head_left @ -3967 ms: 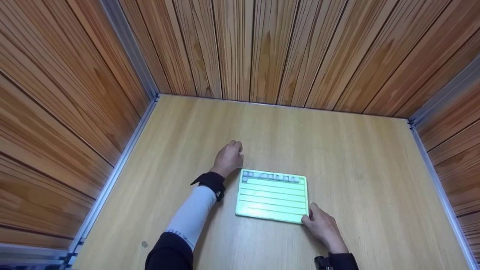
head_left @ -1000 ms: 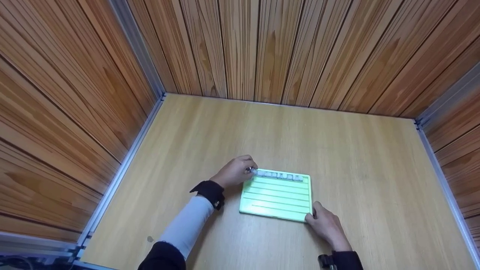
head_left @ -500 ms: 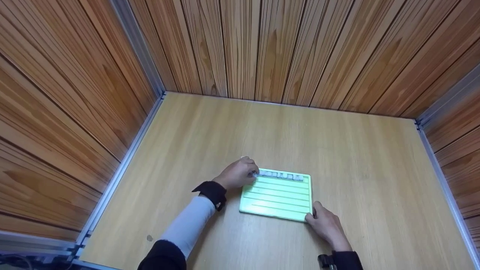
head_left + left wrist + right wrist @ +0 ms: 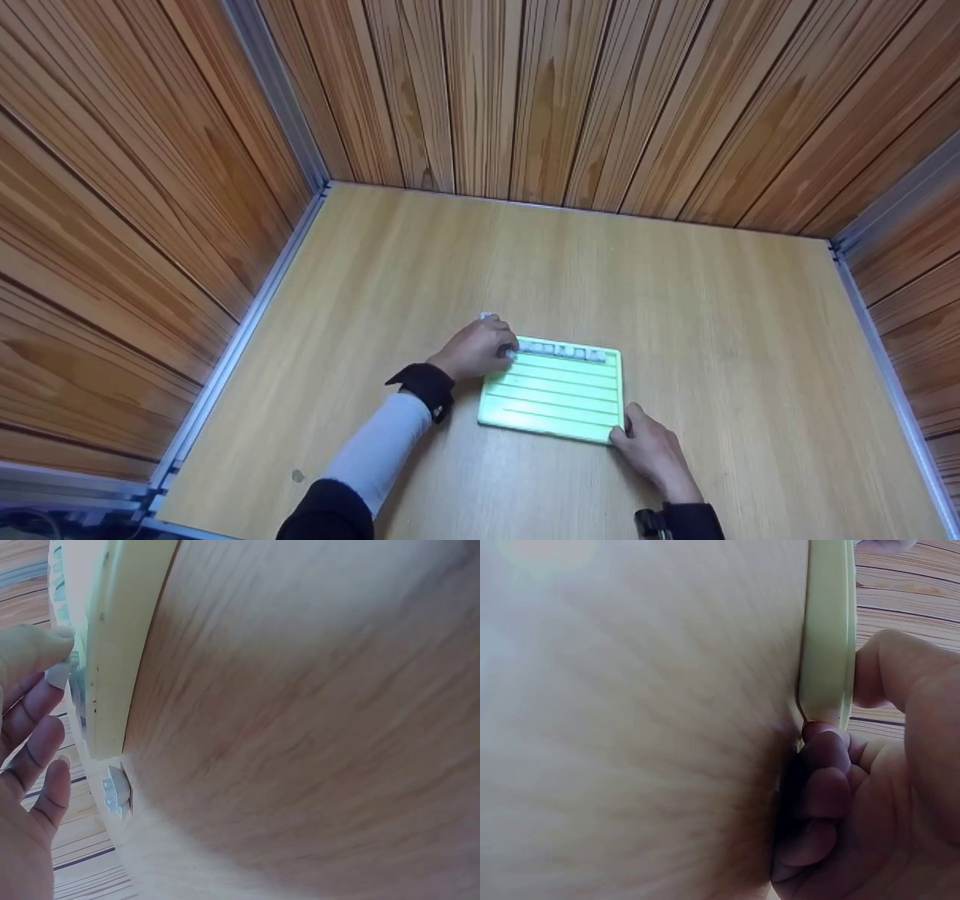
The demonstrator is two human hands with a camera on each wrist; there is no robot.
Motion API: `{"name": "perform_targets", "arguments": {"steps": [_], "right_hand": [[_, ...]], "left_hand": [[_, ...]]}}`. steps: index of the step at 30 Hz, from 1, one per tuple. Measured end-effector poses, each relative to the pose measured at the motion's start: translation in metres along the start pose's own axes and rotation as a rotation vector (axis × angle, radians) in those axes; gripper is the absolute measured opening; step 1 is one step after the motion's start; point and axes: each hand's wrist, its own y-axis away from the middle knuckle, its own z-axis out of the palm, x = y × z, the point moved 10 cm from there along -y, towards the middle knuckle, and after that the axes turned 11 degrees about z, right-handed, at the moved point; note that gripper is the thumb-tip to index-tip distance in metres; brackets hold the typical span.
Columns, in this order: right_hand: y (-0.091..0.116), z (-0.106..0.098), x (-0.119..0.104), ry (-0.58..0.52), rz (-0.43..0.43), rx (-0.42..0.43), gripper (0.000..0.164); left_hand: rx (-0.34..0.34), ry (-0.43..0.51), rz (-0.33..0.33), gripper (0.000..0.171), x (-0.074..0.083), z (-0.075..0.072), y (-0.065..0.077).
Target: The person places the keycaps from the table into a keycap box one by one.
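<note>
A light green ridged board [image 4: 551, 397] lies flat on the table. Along its far edge runs a row of small pale blocks [image 4: 562, 351]. Over the far left corner, my left hand [image 4: 474, 346] pinches a small whitish block [image 4: 57, 675] between thumb and forefinger, right at the board's edge; its other fingers are loosely bent. That hand hides the row's left end. Another pale block [image 4: 116, 790] sits on the table just past the corner. My right hand [image 4: 654, 454] grips the near right corner, thumb on the rim [image 4: 846, 637] and fingers curled against the side.
The wooden table [image 4: 720, 360] is bounded by metal rails [image 4: 247, 330] and wood-plank walls [image 4: 547, 97] at the back and sides. A small dark spot [image 4: 298, 475] marks the table left of the left sleeve. Cables [image 4: 30, 521] show at the lower left corner.
Since four seconds ago my left hand has come from beyond the board onto its far left corner. It has since shifted slightly, uncovering a pale block behind it. My right hand keeps its grip.
</note>
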Motion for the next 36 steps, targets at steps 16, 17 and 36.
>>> {"name": "perform_targets", "arguments": {"steps": [16, 17, 36], "right_hand": [[-0.0009, 0.0008, 0.0014, 0.009, 0.012, -0.003, 0.017], [-0.0010, 0.0010, 0.0018, 0.010, 0.013, -0.004, 0.017], [-0.0001, 0.0006, 0.0009, -0.007, 0.005, 0.006, 0.016]], "left_hand": [[0.011, -0.025, 0.028, 0.013, 0.0004, -0.0025, -0.0013], [0.008, -0.025, 0.027, 0.013, 0.0003, -0.0017, -0.0012], [0.019, 0.006, 0.024, 0.016, -0.0020, 0.0037, -0.0001]]}}
